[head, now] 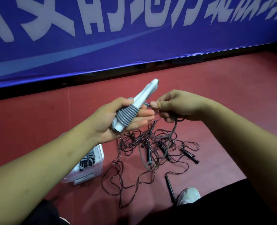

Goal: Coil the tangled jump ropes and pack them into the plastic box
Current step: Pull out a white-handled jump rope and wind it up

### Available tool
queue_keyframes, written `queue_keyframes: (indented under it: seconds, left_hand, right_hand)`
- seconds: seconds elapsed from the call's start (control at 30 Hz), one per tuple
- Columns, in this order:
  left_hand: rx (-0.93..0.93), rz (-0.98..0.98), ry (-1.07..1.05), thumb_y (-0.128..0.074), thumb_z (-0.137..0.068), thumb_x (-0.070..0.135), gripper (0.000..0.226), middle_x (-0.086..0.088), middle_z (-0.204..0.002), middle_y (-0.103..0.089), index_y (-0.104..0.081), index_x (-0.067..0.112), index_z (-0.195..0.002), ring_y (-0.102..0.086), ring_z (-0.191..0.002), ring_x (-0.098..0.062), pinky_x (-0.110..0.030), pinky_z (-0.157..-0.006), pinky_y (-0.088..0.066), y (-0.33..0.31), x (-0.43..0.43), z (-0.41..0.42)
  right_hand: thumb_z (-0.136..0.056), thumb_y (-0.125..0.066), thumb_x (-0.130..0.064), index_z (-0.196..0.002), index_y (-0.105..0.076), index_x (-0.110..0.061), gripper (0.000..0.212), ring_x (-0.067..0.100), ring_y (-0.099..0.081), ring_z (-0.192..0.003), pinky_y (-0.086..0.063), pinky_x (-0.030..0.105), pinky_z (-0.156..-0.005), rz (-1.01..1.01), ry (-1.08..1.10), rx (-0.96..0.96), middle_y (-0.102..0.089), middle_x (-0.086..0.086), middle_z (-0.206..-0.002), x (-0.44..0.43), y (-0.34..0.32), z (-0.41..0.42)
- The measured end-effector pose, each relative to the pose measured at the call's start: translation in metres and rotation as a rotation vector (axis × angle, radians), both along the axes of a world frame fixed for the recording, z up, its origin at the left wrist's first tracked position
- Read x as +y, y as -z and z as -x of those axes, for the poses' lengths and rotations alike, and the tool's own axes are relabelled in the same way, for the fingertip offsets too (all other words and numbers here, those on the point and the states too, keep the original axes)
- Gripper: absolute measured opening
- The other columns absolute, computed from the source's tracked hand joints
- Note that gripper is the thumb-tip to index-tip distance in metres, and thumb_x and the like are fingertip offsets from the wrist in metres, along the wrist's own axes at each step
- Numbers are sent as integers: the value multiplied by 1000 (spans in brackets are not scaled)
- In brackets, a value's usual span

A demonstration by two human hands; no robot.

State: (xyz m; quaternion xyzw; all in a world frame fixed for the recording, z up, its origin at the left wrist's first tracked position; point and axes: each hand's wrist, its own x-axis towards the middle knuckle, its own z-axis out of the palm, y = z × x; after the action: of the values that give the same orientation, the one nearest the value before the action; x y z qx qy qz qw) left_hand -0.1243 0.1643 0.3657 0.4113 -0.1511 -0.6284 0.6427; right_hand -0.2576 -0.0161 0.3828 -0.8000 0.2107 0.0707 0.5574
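Two handles [141,98] fill the left grip [111,122]; right grip [175,104] pinches cord [174,129]; box [99,166] half-hidden.

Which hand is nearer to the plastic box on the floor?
Left. The left hand is above the plastic box; the right hand is farther right, over the tangled ropes.

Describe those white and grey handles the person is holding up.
The handles look like white plastic with a grey ribbed grip band. Two seem to lie side by side, tilted up toward the blue banner. The left hand holds them round the grip. A grey cord seems to run from them to the right hand, which pinches it.
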Motion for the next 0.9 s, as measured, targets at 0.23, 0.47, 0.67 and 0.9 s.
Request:
queue_keyframes:
  seconds: [0.23,0.47,0.67,0.9]
  left_hand:
    - [-2,-28,-225,-57,-91,14,48,-42,-111,-61,-44,-13,-129,-66,-106,-46,-41,-83,-59,3,-6,-16]
    - [-126,-18,-320,-61,-89,12,41,-25,-108,-70,-52,-7,-125,-70,-70,-23,-24,-54,-57,-1,-8,-20]
    - [-118,-48,-193,-67,-78,16,55,-21,-110,-69,-57,9,-132,-59,-60,-16,-20,-49,-50,0,-6,-25]
    - [-219,-99,-116,-68,-76,18,51,-33,-117,-62,-55,-4,-121,-59,-58,-17,-19,-47,-49,-1,-5,-25]
  right_hand:
    - [-101,-53,-17,-107,-67,4,26,13,-42,-47,-32,22,-46,-54,-33,42,-49,0,-59,9,-15,1]
    - [-103,-46,-13,-106,-66,7,29,16,-26,-46,-17,29,-45,-73,-59,24,-40,2,-56,16,-29,1]
    - [-102,-50,-21,-101,-69,4,32,18,-23,-51,-17,28,-44,-39,-110,58,-36,3,-58,21,-36,7]
    - [-95,-62,-17,-97,-73,0,21,19,-29,-52,-23,26,-45,132,-115,-106,-41,4,-58,20,-51,14]
